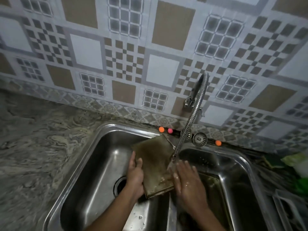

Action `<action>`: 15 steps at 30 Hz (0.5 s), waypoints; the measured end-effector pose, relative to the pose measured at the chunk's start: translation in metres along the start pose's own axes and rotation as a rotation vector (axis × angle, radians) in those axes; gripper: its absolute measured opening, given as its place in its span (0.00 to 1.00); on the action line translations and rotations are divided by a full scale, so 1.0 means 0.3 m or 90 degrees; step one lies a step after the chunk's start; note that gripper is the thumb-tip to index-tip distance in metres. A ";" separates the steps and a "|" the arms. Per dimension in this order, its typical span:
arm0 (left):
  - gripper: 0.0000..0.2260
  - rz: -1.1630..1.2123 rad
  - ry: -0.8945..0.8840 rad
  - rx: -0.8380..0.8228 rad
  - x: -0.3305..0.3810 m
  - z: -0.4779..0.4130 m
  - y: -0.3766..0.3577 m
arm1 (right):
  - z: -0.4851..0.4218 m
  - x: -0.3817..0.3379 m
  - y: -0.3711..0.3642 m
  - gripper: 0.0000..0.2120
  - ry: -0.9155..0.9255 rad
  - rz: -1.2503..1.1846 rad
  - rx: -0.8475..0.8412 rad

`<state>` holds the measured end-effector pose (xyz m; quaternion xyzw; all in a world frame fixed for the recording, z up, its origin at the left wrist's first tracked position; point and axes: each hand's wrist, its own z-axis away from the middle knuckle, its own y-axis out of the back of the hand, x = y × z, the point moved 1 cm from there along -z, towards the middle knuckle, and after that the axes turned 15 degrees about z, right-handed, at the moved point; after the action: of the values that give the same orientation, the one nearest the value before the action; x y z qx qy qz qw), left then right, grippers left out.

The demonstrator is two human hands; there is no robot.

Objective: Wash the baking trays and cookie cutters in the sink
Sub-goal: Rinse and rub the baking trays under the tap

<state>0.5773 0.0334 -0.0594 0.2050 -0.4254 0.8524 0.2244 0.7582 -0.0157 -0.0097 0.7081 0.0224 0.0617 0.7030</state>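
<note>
A brownish rectangular baking tray [154,161] is held tilted over the divider of a double steel sink [93,157], its far corner resting near the back rim. My left hand [135,175] grips the tray's left edge. My right hand [188,179] lies flat, fingers spread, against the tray's right edge, wet. Water runs from the flexible metal faucet [186,129] onto the tray by my right hand. A second dark tray [211,189] lies in the right basin. No cookie cutters can be made out.
A marbled stone counter [33,139] stretches left of the sink. Small orange and pink balls [161,129] and two strainer plugs [199,139] sit on the back rim. At right are green sponges or bags [298,164] and a dish rack [290,209].
</note>
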 end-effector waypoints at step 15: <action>0.21 -0.120 -0.005 -0.157 -0.046 0.025 0.006 | -0.126 0.039 -0.010 0.34 -0.008 0.014 -0.172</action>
<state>0.5889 0.0233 -0.0638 0.2180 -0.5066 0.7680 0.3257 0.7654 0.0234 -0.0120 0.6075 0.0019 0.0676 0.7915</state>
